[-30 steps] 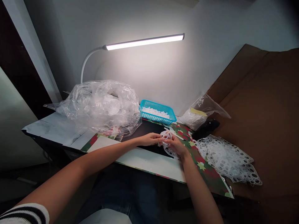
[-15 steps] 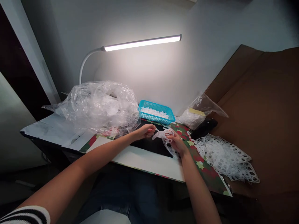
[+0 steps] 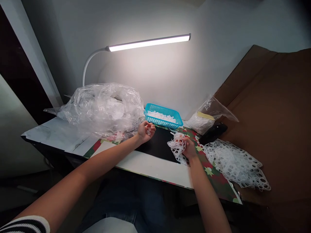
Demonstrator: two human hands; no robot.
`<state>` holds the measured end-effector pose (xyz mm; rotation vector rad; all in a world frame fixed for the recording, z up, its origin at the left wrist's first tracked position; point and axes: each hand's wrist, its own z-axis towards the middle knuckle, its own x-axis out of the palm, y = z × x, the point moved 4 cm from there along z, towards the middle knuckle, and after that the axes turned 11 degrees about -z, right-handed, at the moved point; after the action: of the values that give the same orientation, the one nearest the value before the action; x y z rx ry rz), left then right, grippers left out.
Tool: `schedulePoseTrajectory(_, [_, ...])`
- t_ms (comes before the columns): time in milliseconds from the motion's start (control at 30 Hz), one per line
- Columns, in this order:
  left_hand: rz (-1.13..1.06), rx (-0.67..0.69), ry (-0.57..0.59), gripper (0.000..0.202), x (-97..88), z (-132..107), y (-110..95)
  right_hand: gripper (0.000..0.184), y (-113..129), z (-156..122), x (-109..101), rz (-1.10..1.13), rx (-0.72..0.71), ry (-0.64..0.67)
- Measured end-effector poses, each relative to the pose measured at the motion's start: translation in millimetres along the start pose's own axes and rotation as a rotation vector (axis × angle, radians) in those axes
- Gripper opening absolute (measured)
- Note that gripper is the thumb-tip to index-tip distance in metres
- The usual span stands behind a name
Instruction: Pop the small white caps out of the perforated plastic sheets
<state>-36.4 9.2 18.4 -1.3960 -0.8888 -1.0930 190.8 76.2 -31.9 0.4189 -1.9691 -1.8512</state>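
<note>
My left hand (image 3: 146,130) is turned palm up near the blue basket (image 3: 164,115), its fingers curled round small white pieces. The basket holds several more white pieces. My right hand (image 3: 189,148) grips a crumpled white sheet punched full of round holes (image 3: 178,147) over the black mat (image 3: 159,145). The two hands are apart.
A pile of punched white sheets (image 3: 236,163) lies to the right on the patterned table cover (image 3: 211,168). A big crumpled clear plastic bag (image 3: 102,108) fills the left. A small clear bag (image 3: 206,118), a black object (image 3: 213,131), brown cardboard (image 3: 274,113) and a lit lamp (image 3: 148,42) stand behind.
My left hand has left the punched sheet and moved up and left toward the basket, turning palm up with small pieces. My right hand keeps the sheet and has lowered slightly.
</note>
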Motion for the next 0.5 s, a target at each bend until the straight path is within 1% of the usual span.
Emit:
schedulePoseTrajectory(133, [0.217, -0.085, -0.029, 0.028, -6.5, 5, 6, 0.02, -1, -1, 5, -0.035, -0.002, -0.001])
schedulePoseTrajectory(233, [0.454, -0.151, -0.027, 0.032, -11.5, 8, 15, 0.019, 0, -4, 13, -0.075, -0.014, 0.022])
schedulePoseTrajectory(300, [0.624, -0.169, -0.002, 0.033, -12.0, 6, 23, 0.019, 0, -6, 20, -0.108, -0.009, 0.059])
schedulePoseTrajectory(367, [0.799, -0.148, 0.041, 0.034, -10.2, 2, 33, 0.019, -1, -8, 26, -0.145, 0.008, 0.096])
schedulePoseTrajectory(500, [1.123, -0.022, 0.178, 0.032, -3.0, -10, 48, 0.02, -6, -9, 33, -0.219, 0.058, 0.146])
